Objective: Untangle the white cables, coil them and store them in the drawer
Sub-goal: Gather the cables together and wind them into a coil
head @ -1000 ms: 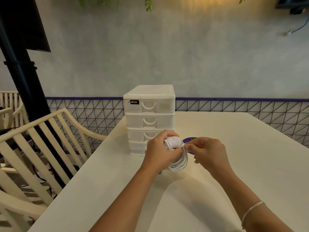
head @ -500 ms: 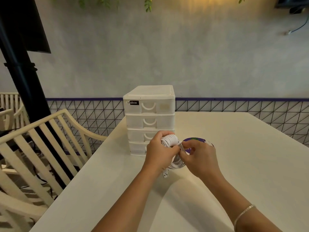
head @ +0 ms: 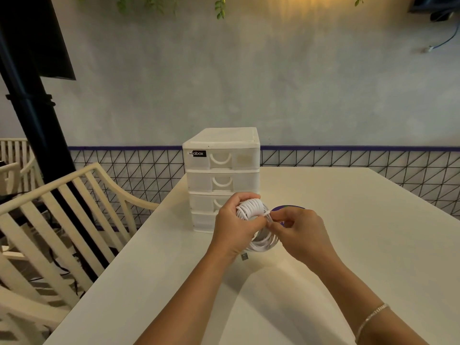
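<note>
A coiled white cable (head: 254,210) sits in front of me above the white table (head: 348,220). My left hand (head: 235,227) grips the coil, fingers curled over its top. My right hand (head: 298,232) pinches the cable's loose end beside the coil's wrapped middle. Loops hang below my hands (head: 265,244), and a USB plug (head: 244,256) dangles under my left wrist. Behind stands a white plastic drawer unit (head: 221,170) with several drawers, all closed; my hands hide part of the lower ones.
A purple round object (head: 286,208) lies on the table just behind my right hand. Cream slatted chairs (head: 62,220) stand at the left table edge. A black post (head: 29,108) and a wire-grid fence (head: 373,165) lie beyond.
My right hand moved the loose end around the coil's middle, dipping toward my left hand and then coming back to the right. The coil stayed in my left hand.
</note>
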